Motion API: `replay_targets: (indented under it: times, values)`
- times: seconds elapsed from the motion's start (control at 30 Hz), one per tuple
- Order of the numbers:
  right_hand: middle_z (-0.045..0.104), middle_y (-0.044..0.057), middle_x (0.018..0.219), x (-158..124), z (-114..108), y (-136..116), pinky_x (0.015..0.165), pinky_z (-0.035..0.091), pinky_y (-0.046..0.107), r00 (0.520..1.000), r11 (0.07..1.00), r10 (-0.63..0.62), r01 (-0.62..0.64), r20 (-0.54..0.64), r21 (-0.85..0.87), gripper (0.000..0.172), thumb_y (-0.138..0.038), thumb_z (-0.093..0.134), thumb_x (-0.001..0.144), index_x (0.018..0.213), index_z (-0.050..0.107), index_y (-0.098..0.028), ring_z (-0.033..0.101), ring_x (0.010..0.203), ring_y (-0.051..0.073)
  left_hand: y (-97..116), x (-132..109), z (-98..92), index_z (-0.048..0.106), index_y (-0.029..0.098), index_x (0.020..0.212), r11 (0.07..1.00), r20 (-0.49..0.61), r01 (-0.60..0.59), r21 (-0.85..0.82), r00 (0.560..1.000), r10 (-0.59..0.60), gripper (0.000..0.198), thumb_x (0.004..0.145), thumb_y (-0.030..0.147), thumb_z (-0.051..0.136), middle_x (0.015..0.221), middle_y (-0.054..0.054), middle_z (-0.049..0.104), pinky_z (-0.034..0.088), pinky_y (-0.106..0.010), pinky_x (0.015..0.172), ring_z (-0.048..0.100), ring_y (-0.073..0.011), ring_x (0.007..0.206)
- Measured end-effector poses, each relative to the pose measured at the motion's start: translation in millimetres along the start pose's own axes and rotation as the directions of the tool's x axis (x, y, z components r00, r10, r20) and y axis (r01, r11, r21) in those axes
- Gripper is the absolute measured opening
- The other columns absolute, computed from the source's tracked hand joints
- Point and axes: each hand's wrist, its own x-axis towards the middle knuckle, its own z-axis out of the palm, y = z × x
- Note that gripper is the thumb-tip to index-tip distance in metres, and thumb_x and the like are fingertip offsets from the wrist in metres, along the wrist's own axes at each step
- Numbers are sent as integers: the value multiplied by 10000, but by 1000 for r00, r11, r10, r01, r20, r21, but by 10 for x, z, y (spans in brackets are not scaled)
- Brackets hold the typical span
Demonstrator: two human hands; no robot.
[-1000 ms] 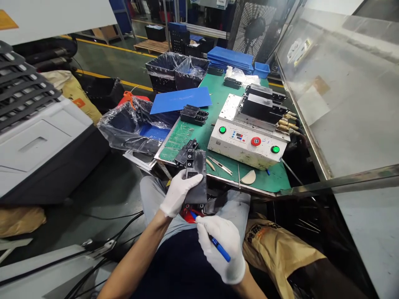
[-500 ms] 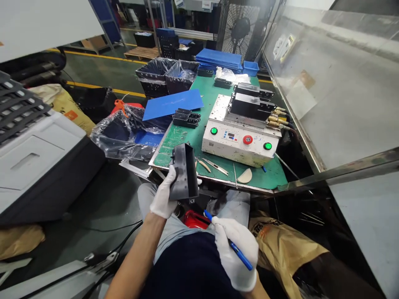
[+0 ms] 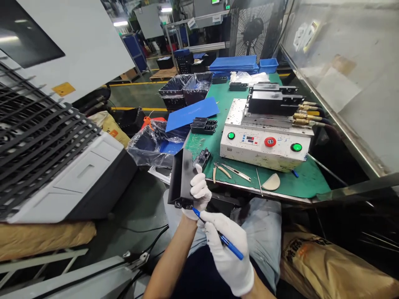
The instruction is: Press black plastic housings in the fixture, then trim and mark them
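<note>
My left hand, in a white glove, is closed around a long black plastic housing, its hollow side facing left. In my gloved right hand is a blue pen, held like a writing tool. The pen's tip is at the lower end of the housing, close to a small lug there; whether it touches I cannot tell. Just beyond my left fingers lies a smaller black part on the green bench top.
A white machine with lit green buttons carries black housings. Cutting pliers, a utility knife and a pale half-disc lie near the bench's front edge. Left are a blue sheet and a plastic-lined bin.
My left hand has turned the housing so its hollow side faces left instead of right. The pen has come up to the housing's lower end. The view has swung left.
</note>
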Motion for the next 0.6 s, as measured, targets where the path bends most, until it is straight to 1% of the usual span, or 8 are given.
replay_targets:
  times: [0.13, 0.27, 0.37, 0.43, 0.5, 0.57, 0.6]
  values:
    - [802, 79, 934, -3, -8, -53, 753, 663, 274, 1000, 1000, -7, 7, 14, 5, 282, -50, 603, 941, 1127, 765, -185, 786, 817, 192, 31, -8, 13, 614, 177, 1117, 998, -26, -53, 45, 998, 54, 192, 934, 119, 622, 774, 31, 397, 302, -51, 467, 297, -28, 540]
    - [804, 78, 957, 74, 42, -110, 741, 667, 296, 999, 997, -52, 51, 4, 56, 319, -47, 613, 925, 1167, 756, -198, 783, 821, 204, 27, -81, 139, 613, 194, 1129, 990, -34, -25, 141, 999, 30, 192, 943, 149, 614, 762, 31, 352, 314, -69, 480, 261, -47, 547]
    - [799, 75, 914, 123, 104, -135, 741, 668, 317, 997, 996, -54, 51, 47, 74, 314, -65, 604, 935, 1173, 755, -202, 779, 801, 212, 12, -116, 187, 611, 203, 1159, 993, -33, -27, 115, 999, 31, 225, 938, 173, 636, 758, 35, 338, 308, -71, 470, 251, -45, 540]
    - [800, 75, 911, 103, 129, -152, 755, 668, 318, 996, 996, -59, 55, 68, 67, 310, -66, 603, 933, 1164, 758, -204, 781, 807, 212, 21, -108, 148, 610, 200, 1176, 994, -38, -38, 102, 998, 42, 243, 936, 171, 630, 763, 30, 362, 331, -78, 473, 279, -47, 542]
    - [804, 66, 916, 52, 116, -168, 761, 666, 306, 995, 996, -73, 69, 74, 63, 325, -58, 611, 924, 1171, 755, -213, 783, 809, 206, 53, -85, 55, 610, 199, 1184, 992, -44, -44, 117, 998, 49, 249, 937, 170, 621, 768, 22, 390, 355, -88, 481, 312, -49, 547]
    - [811, 59, 936, 26, 50, -172, 761, 664, 295, 995, 996, -86, 84, 57, 42, 329, -56, 635, 912, 1168, 756, -223, 786, 810, 204, 90, -65, -73, 611, 206, 1180, 983, -45, -47, 178, 997, 55, 245, 937, 214, 640, 757, 24, 393, 344, -95, 462, 305, -43, 528]
    - [813, 55, 933, 41, -4, -165, 746, 664, 289, 996, 997, -77, 76, 37, 27, 314, -63, 649, 912, 1155, 760, -228, 786, 796, 202, 98, -59, -145, 614, 213, 1179, 968, -37, -32, 248, 998, 42, 254, 936, 276, 656, 743, 27, 387, 332, -109, 438, 295, -42, 507]
